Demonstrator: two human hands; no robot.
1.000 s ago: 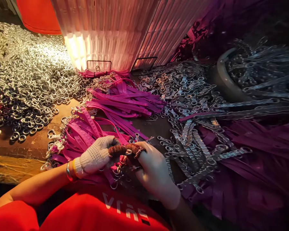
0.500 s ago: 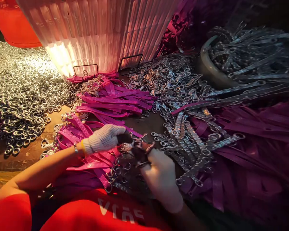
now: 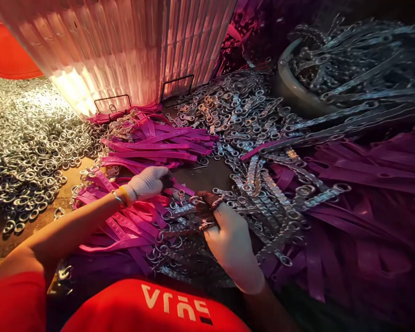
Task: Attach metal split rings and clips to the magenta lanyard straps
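My left hand [image 3: 145, 183], in a white knit glove, rests on a pile of magenta straps [image 3: 124, 221] and pinches the end of one strap with its fingertips. My right hand [image 3: 228, 237], also gloved, is closed around a metal chain piece with rings [image 3: 190, 210] that runs leftward from its brown fingertips. The two hands are a short way apart over the dark tabletop. What lies under my right palm is hidden.
A heap of loose silver rings [image 3: 27, 147] covers the left side. Metal chain links [image 3: 242, 120] spread in the middle and right, with a bowl of chains [image 3: 297, 92] behind. A ribbed translucent crate [image 3: 124, 50] stands at the back. More purple straps [image 3: 366, 193] lie right.
My hands have come apart: the left moved up and left onto the straps, the right stayed with the chain piece. The view has shifted up and to the right.
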